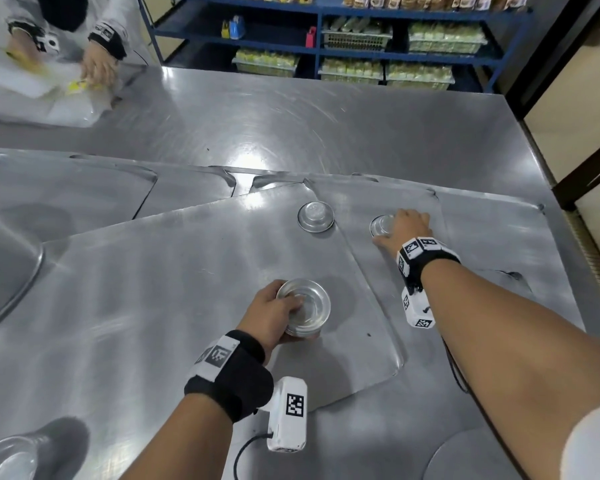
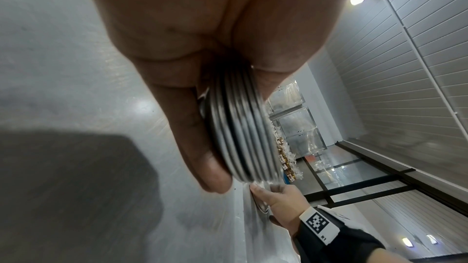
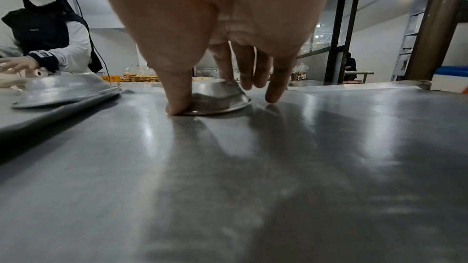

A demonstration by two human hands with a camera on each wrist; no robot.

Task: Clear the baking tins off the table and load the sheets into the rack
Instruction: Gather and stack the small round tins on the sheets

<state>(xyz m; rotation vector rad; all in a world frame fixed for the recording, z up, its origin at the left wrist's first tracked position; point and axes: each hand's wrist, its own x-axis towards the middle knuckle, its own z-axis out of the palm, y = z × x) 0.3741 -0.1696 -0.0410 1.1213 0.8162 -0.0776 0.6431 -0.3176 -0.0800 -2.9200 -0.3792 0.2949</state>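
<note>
Several flat metal baking sheets overlap on the steel table [image 1: 291, 116]; the top sheet [image 1: 170, 271] lies in the middle. My left hand [image 1: 267, 313] grips a nested stack of small round tins [image 1: 303, 306] just above this sheet; the stacked rims [image 2: 243, 137] show edge-on between thumb and fingers. My right hand [image 1: 404, 225] reaches over an upturned tin [image 1: 380, 225] on the sheet to the right [image 1: 413, 202]. Its thumb [image 3: 177, 105] presses the tin's rim [image 3: 217, 97] and a finger sits behind it. Another upturned tin [image 1: 316, 216] stands alone to the left.
A large upturned metal pan [image 1: 7, 258] sits at the left, another round pan [image 1: 14, 455] at the bottom left. A person [image 1: 94, 64] handles plastic bags at the far left corner. Blue shelves [image 1: 361, 50] with packed goods stand behind. The table ends on the right.
</note>
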